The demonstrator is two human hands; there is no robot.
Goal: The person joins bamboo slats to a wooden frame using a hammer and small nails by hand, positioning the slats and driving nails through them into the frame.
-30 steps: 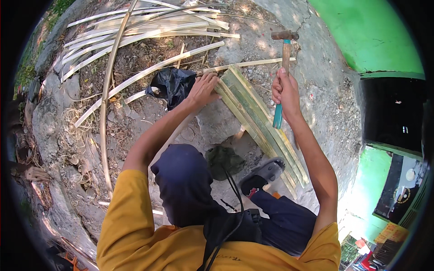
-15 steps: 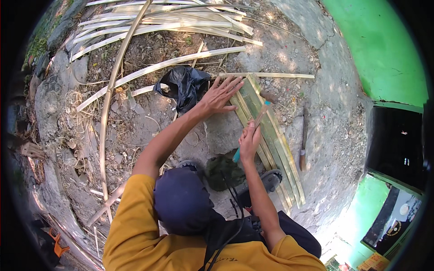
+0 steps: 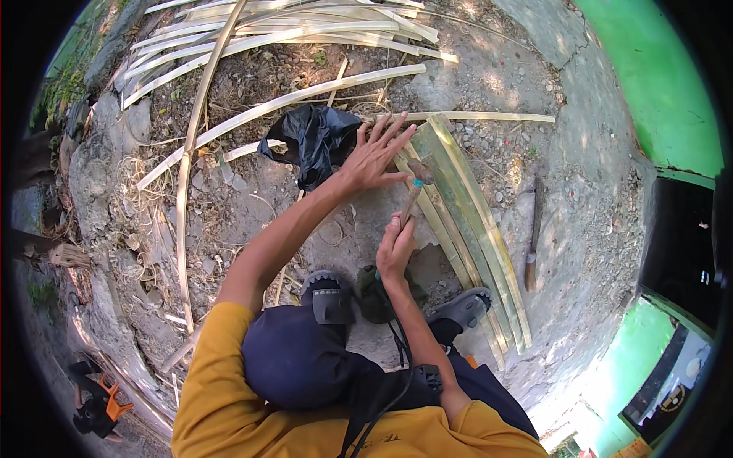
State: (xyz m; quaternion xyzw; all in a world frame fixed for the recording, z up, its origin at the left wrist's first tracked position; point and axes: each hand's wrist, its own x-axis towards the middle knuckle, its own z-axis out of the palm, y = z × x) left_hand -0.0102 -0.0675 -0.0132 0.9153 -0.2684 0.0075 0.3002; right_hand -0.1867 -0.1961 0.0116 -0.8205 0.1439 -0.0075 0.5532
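Note:
A hammer (image 3: 410, 210) with a wooden handle and a teal band under its brownish head is in my right hand (image 3: 396, 248), whose fingers wrap round the handle. Its head is over the left edge of several long, flat green bamboo slats (image 3: 462, 210) lying side by side on the ground. My left hand (image 3: 376, 162) is spread open at the far left end of the slats, fingertips near their edge; whether it presses on them I cannot tell. A crumpled black plastic bag (image 3: 317, 141) lies just left of that hand.
Many pale bamboo strips (image 3: 282, 34) are heaped at the far side, and a long strip (image 3: 187, 160) crosses on the left. A long-bladed knife (image 3: 532, 244) with a wooden handle lies to the right. My shoe (image 3: 462, 308) is beside the slats. A green wall (image 3: 649, 69) stands at right.
The hammer and my right hand have moved left, the hammer head going from the slats' right side to their left edge. My left hand's fingers have lifted and spread slightly.

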